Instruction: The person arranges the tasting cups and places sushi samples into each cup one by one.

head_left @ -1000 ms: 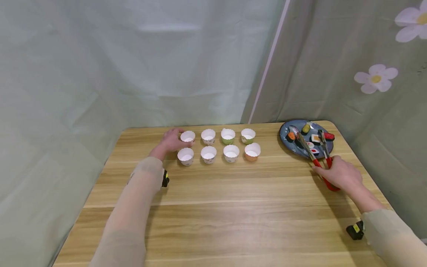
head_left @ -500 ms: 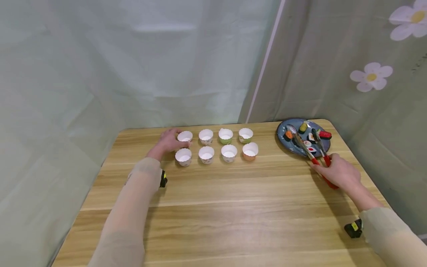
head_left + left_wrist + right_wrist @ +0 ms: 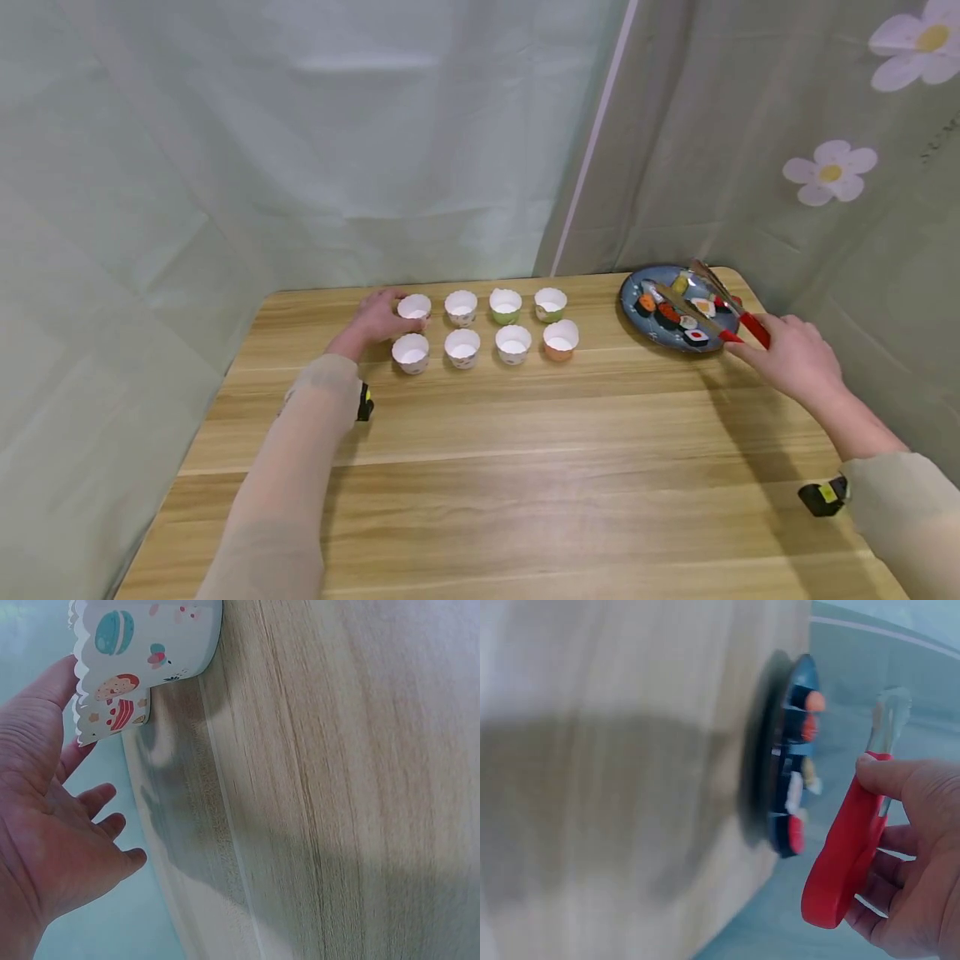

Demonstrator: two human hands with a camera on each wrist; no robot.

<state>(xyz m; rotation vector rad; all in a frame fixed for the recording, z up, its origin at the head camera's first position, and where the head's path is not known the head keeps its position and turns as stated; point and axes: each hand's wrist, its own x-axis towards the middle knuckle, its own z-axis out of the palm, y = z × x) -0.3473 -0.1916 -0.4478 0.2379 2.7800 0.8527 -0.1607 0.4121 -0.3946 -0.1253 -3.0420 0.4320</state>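
Observation:
My left hand (image 3: 372, 317) pinches the back-left paper baking cup (image 3: 414, 308), thumb in front and fingers behind; the left wrist view shows its printed side (image 3: 120, 716). Closer to that camera is the front-left cup (image 3: 157, 645). My right hand (image 3: 798, 358) holds metal tongs with red handles (image 3: 753, 327), raised over a blue plate (image 3: 636, 319). The tong arms are spread, and I see nothing gripped between them. On the plate lie several toy-like sushi pieces, including a red-topped one (image 3: 667, 314) and a white one with a red centre (image 3: 696, 337).
Several more paper cups stand in two rows, among them a green one (image 3: 506, 313) and an orange one (image 3: 560, 343). The wooden table (image 3: 480, 483) meets a pale curtain (image 3: 420, 167) at its back edge.
My right hand has lifted the tongs and shifted right, so their arms no longer lie low across the sushi. The left hand stays at the same cup. The head view has shifted slightly.

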